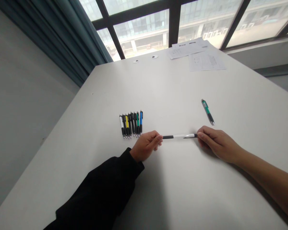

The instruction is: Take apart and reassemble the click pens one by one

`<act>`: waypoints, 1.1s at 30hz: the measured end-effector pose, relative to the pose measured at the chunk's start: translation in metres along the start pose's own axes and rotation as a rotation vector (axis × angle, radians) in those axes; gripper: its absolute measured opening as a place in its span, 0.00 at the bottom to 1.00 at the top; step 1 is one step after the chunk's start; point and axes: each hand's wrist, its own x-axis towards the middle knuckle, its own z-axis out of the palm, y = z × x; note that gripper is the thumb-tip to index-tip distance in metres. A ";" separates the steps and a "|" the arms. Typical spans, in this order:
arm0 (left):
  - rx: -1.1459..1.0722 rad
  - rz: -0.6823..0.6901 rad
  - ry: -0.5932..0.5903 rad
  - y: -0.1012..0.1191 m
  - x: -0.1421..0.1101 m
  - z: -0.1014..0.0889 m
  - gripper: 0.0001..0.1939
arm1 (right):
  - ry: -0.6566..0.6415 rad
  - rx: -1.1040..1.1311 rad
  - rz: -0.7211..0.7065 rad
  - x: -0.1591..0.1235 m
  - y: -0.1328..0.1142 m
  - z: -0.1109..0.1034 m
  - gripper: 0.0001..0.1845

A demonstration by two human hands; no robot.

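Observation:
A white pen with a black grip is stretched level between my two hands, above the white table. My left hand, in a black sleeve, pinches its black grip end. At the other end, by the clip, my right hand closes on it with thumb and fingers; both tips of the pen are hidden. Just beyond my left hand lies a row of several pens, side by side: white, yellow, green, blue and black ones. A single green pen rests at a slant beyond my right hand.
Printed paper sheets lie on the far right part of the white table. Two small white-and-black pieces are near its far edge. A blue-grey curtain hangs at the left, next to dark-framed windows.

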 end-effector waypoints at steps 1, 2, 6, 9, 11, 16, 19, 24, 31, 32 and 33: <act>-0.001 0.004 0.000 0.000 0.000 0.000 0.26 | -0.004 -0.001 0.003 0.000 0.000 0.000 0.24; -0.002 0.010 -0.001 0.000 0.000 0.000 0.26 | -0.008 0.001 0.008 0.000 0.000 0.000 0.24; 0.023 0.032 -0.005 -0.001 0.001 -0.001 0.28 | -0.015 0.012 0.023 0.001 0.002 0.002 0.26; 0.063 0.039 -0.002 -0.002 0.001 -0.001 0.29 | -0.022 0.018 0.021 0.001 0.003 0.003 0.27; 0.081 0.039 0.004 -0.004 0.000 -0.002 0.30 | -0.023 0.025 0.017 0.000 0.004 0.003 0.28; 0.042 0.038 0.029 -0.009 0.000 -0.002 0.32 | -0.044 0.022 -0.004 -0.001 0.004 0.001 0.28; -0.124 0.020 0.144 -0.010 0.004 0.003 0.32 | -0.112 0.036 -0.062 -0.002 -0.002 0.005 0.26; -0.522 0.072 0.324 0.003 0.010 0.035 0.29 | -0.342 0.179 -0.151 -0.012 -0.028 0.028 0.21; -0.314 0.020 -0.042 0.028 -0.007 0.064 0.23 | -0.397 0.315 -0.232 -0.019 -0.026 0.040 0.19; -0.147 0.064 -0.023 0.028 -0.009 0.062 0.22 | -0.372 0.347 -0.226 -0.018 -0.023 0.038 0.20; 0.055 0.138 0.003 0.027 -0.010 0.059 0.20 | -0.321 0.359 -0.225 -0.016 -0.020 0.035 0.21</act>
